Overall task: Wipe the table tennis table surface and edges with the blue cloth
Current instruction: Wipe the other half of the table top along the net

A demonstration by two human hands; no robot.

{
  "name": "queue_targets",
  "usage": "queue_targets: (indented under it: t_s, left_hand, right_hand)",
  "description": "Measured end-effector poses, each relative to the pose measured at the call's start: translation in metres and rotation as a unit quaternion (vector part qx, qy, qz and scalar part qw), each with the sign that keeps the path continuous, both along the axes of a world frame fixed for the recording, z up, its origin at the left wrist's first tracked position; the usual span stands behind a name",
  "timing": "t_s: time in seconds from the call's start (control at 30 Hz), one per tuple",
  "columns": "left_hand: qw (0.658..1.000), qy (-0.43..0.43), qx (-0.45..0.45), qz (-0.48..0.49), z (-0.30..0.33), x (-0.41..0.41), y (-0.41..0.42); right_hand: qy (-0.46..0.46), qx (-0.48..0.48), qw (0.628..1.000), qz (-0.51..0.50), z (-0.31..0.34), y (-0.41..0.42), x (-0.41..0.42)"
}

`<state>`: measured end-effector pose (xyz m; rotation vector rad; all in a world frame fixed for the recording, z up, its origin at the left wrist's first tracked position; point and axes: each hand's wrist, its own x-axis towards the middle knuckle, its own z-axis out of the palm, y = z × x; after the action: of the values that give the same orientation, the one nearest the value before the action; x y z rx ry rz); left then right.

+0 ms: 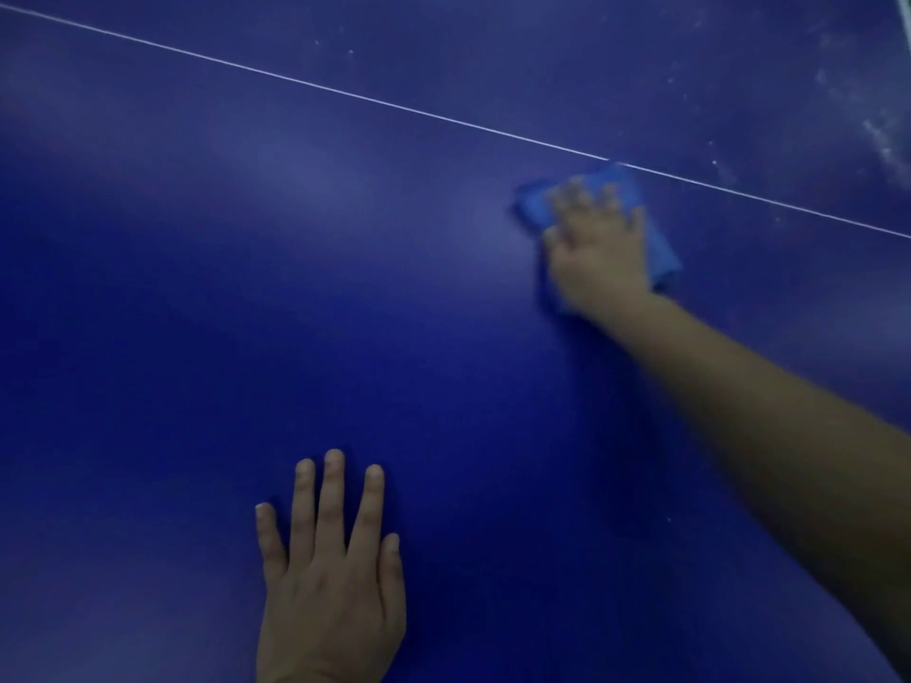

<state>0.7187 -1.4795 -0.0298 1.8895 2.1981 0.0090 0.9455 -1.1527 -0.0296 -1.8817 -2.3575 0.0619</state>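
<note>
counter (148, 337) fills the whole view, a deep blue playing top lit unevenly, paler in a soft glare across the upper left and middle, darker toward the near side. nothing of the room beyond it shows.

line (296, 82), thin and white, runs from the top left corner down to the right edge, crossing the whole top at a slant.

left hand (330, 579) lies flat on the near part of the counter, palm down, fingers (334, 490) straight and a little spread, holding nothing. bare blue surface lies all around it, wide to the left and ahead up to the line.

right hand (599, 248) is further out and to the right, well apart from the left, at the end of a bare forearm that comes in from the lower right corner. it is blurred. its fingers lie spread and fairly straight on top of the cloth (535, 204), pressing it onto the counter rather than curling round it, as far as the blur lets one tell.

cloth is a lighter blue than the top, folded flat under the palm, showing past the fingertips, to the left of them and below the wrist on the right. its far edge touches the line.

dust (882, 135), in pale specks and smears, sits on the top beyond the line at the upper right. a pale strip (904, 7) at the top right corner is too small to tell.
</note>
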Motion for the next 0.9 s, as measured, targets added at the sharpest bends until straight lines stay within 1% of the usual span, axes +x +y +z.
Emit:
queue_targets:
  t_s: [0.03, 0.07, 0.1, 0.13, 0.17, 0.23, 0.27, 0.3, 0.33, 0.37, 0.4, 0.43, 0.47, 0.5, 0.53, 0.6, 0.63, 0.67, 0.7, 0.73, 0.77, 0.8, 0.83, 0.87, 0.9]
  left_hand:
    - [1.000, 0.001, 0.004, 0.001, -0.001, 0.001, 0.000]
    - [1.000, 0.004, 0.012, 0.003, -0.001, 0.001, 0.000]
    - [1.000, 0.007, 0.021, 0.004, -0.002, 0.001, 0.000]
    - [1.000, 0.007, 0.031, 0.003, -0.004, 0.002, -0.001]
    - [0.999, 0.003, 0.037, 0.005, -0.003, 0.002, 0.000]
    - [0.999, 0.008, 0.045, 0.009, -0.003, 0.002, 0.000]
    - [0.999, 0.009, 0.044, 0.009, -0.003, 0.002, 0.000]
    - [0.999, 0.005, 0.041, 0.010, -0.002, 0.003, 0.000]
    - [0.999, 0.001, 0.038, 0.010, -0.001, 0.002, 0.001]
    - [0.999, 0.002, 0.034, 0.008, -0.001, 0.002, 0.000]
    - [1.000, 0.002, 0.029, 0.005, -0.002, 0.002, 0.000]
    - [1.000, 0.000, 0.025, 0.004, -0.001, 0.001, 0.001]
    - [1.000, 0.001, 0.025, 0.002, -0.002, 0.001, 0.001]
    - [1.000, 0.003, 0.025, 0.000, -0.003, 0.001, 0.000]
    - [1.000, 0.005, 0.025, -0.001, -0.003, 0.001, 0.000]
    - [1.000, 0.007, 0.024, 0.001, -0.003, 0.002, 0.000]
    - [1.000, 0.010, 0.023, 0.001, -0.003, 0.002, -0.001]
    - [1.000, 0.010, 0.020, 0.000, -0.003, 0.002, -0.001]
    - [1.000, 0.008, 0.019, 0.001, -0.003, 0.002, 0.000]
    - [1.000, 0.009, 0.020, 0.001, -0.003, 0.002, 0.000]
    - [1.000, 0.013, 0.021, 0.000, -0.003, 0.002, -0.001]
    - [1.000, 0.016, 0.022, -0.002, -0.003, 0.001, -0.001]
    - [1.000, 0.018, 0.025, -0.003, -0.003, 0.001, 0.000]
    - [0.999, 0.020, 0.030, -0.004, -0.004, 0.001, 0.000]
    - [0.999, 0.022, 0.032, -0.004, -0.005, 0.002, 0.000]
  right_hand:
    - [-0.007, 0.020, 0.993, 0.113, -0.006, -0.024, -0.017]
    - [-0.018, 0.013, 0.978, 0.209, -0.009, -0.046, -0.028]
    - [-0.027, -0.012, 0.961, 0.276, -0.009, -0.060, -0.031]
    - [-0.028, -0.033, 0.952, 0.302, -0.004, -0.058, -0.023]
    - [-0.030, -0.034, 0.957, 0.288, -0.005, -0.042, -0.007]
    - [-0.050, 0.007, 0.983, 0.176, -0.003, 0.009, 0.033]
    - [-0.052, 0.018, 0.995, 0.083, 0.002, 0.035, 0.057]
    - [-0.033, -0.004, 0.999, -0.024, 0.008, 0.053, 0.078]
    - [-0.001, -0.039, 0.991, -0.126, 0.014, 0.062, 0.089]
    - [0.025, -0.063, 0.979, -0.191, 0.014, 0.061, 0.089]
    - [0.036, -0.063, 0.976, -0.207, 0.011, 0.050, 0.082]
    - [0.020, -0.039, 0.984, -0.174, 0.005, 0.033, 0.069]
    - [0.007, -0.001, 0.994, -0.110, 0.001, 0.008, 0.053]
    - [-0.006, 0.017, 1.000, -0.023, -0.003, -0.023, 0.039]
    - [-0.010, 0.033, 0.997, 0.073, -0.009, -0.058, 0.027]
    - [-0.020, 0.002, 0.968, 0.249, -0.008, -0.115, 0.022]
    - [-0.027, -0.027, 0.953, 0.300, -0.002, -0.120, 0.028]
    - [-0.030, -0.033, 0.947, 0.318, -0.001, -0.108, 0.040]
    - [-0.039, -0.021, 0.955, 0.293, -0.001, -0.084, 0.052]
    - [-0.042, -0.010, 0.973, 0.229, -0.002, -0.051, 0.066]
    - [-0.041, -0.009, 0.990, 0.137, 0.000, -0.017, 0.082]
    - [-0.035, -0.030, 0.998, 0.039, 0.006, 0.013, 0.098]
    - [-0.027, -0.057, 0.997, -0.047, 0.011, 0.036, 0.111]
    - [-0.022, -0.077, 0.992, -0.101, 0.014, 0.046, 0.119]
    - [-0.022, -0.081, 0.990, -0.111, 0.013, 0.046, 0.121]
